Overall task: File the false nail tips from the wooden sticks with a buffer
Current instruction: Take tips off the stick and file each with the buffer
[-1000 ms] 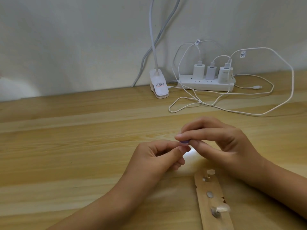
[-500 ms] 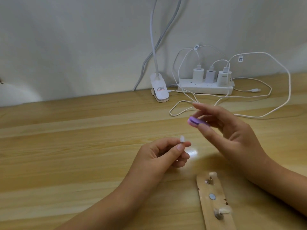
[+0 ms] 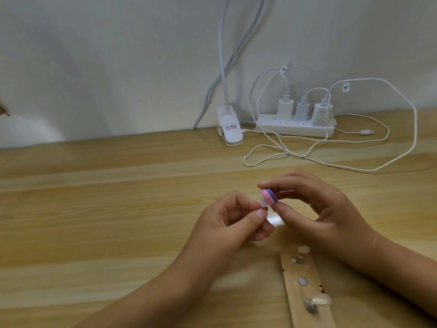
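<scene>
A pale wooden table (image 3: 94, 209), seen from above. Left of centre, the left hand (image 3: 231, 223) pinches a small clear false nail tip (image 3: 264, 205) between thumb and curled forefinger, raised off the table. A little pink-and-purple buffer (image 3: 269, 197) touches the tip's upper edge, pinched between the thumb and forefinger of the right hand (image 3: 319, 209). At the lower right lies a wooden stick (image 3: 307, 294) carrying a far tip (image 3: 303, 249) and a near tip (image 3: 319, 302).

The held tip is tiny and smooth, so a hard stroke would probably flick it out of the pinch. The buffer could also scrape the left thumb. The right forearm passes close by the stick and might knock it.
</scene>
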Available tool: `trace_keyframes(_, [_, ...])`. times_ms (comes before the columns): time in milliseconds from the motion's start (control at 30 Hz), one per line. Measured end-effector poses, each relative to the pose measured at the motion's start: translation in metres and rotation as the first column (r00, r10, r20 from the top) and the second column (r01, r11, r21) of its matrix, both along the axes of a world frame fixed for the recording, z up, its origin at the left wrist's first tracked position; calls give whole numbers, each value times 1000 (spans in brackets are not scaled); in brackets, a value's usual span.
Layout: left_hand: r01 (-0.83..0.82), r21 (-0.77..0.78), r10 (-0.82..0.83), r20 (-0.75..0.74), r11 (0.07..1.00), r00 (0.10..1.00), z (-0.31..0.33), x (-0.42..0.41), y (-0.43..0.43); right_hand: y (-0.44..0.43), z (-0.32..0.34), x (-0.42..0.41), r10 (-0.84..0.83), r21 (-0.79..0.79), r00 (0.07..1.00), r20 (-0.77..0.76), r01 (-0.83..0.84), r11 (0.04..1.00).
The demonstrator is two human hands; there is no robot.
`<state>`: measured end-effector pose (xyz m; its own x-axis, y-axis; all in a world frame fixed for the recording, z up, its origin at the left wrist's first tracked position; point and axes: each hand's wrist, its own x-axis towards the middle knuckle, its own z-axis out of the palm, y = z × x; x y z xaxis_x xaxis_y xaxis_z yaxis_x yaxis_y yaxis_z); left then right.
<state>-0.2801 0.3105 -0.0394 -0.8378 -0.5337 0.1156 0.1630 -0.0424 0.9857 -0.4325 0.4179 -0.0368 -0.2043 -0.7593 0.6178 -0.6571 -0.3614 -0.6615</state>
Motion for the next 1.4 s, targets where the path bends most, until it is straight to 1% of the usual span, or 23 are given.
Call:
trace_keyframes(67, [-8,-5,8,0,1000,1000,0,0,0,1,0,0,4,1,999,-35,-4,1000])
trace_keyframes(167, [-4,-26,4,1,1000,1000,0,1,-1,0,-1,-1,1,4,999,-33,-1,1000])
trace_keyframes(267, [-24,-8,24,-6,1000,1000,0,1,0,0,-1,-2,18,0,999,-50,-18,1000])
trace_keyframes(400, [29,-117,-25,37,993,999,-3,1,2,-1,-3,-5,22,5,999,-33,-21,1000])
trace_keyframes(500, [21,-108,-16,40,994,999,-2,0,3,-1,-3,-7,33,0,999,-21,-33,999])
trace_keyframes(600, [-15,18,15,-11,1000,1000,1,0,1,-2,-2,-7,36,27,999,22,-36,999])
trace_keyframes(633, [-14,28,14,-17,1000,1000,1,1,0,-3,-2,-7,30,44,998,47,-32,999])
trace_keyframes(667, [-3,13,3,-9,1000,1000,2,2,1,-3,-2,-6,22,63,996,81,-27,998])
trace_keyframes(733, [21,-111,-19,19,994,1000,2,4,3,-3,1,-6,-2,89,983,183,-15,996])
trace_keyframes(800, [39,-306,-37,14,951,999,3,6,8,-2,5,-6,-32,108,952,304,-1,994])
trace_keyframes(833, [39,-426,-49,-12,904,999,3,8,11,-2,6,-7,-45,120,934,355,2,993])
trace_keyframes(867, [29,-546,-64,-45,837,997,4,9,14,-2,8,-8,-52,133,916,398,-1,991])
trace_keyframes(900, [13,-635,-77,-74,772,994,4,10,17,-3,8,-9,-58,145,899,435,-6,989])
trace_keyframes(933, [-5,-686,-79,-91,727,993,4,11,21,-3,8,-11,-66,154,885,460,-7,988])
trace_keyframes(1000, [-9,-725,-75,-84,688,994,5,11,25,-4,6,-15,-85,166,865,494,3,986])
trace_keyframes(1067, [32,-746,-77,-25,665,997,4,10,27,-5,5,-20,-72,161,822,565,-25,987])
trace_keyframes(1167, [135,-755,-91,100,642,991,0,9,26,-7,7,-25,17,127,680,733,-161,979])
trace_keyframes(1233, [191,-755,-123,147,627,982,-2,8,26,-9,9,-27,66,94,588,806,-238,967])
trace_keyframes(1267, [197,-755,-124,152,625,980,-4,8,26,-9,10,-28,85,79,557,826,-265,961])
trace_keyframes(1333, [158,-770,-78,140,619,987,-5,8,24,-9,11,-30,114,55,512,851,-303,951])
trace_keyframes(1367, [124,-803,-34,128,583,991,-5,10,22,-9,11,-31,124,43,490,863,-314,948])
trace_keyframes(1400, [81,-854,15,103,513,995,-5,12,20,-8,12,-31,133,26,465,875,-319,947])
